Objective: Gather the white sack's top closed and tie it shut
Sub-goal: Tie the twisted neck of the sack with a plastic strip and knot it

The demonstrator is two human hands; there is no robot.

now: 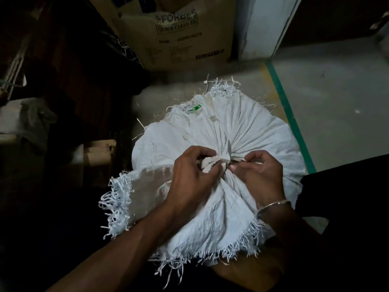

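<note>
Two hands (190, 175) (260, 178), one white sack (242, 127).

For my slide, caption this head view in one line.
Both hands, left hand and right hand, pinch the gathered neck of a frayed white sack below a cardboard box.

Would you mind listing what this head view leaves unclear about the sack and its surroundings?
- Whether the knot is finished: the left hand and right hand cover its sides.
- The white sack contents: cloth gathered shut.
- Cardboard box small print: blurred, dim.
- Left-side clutter: too dark.
</note>
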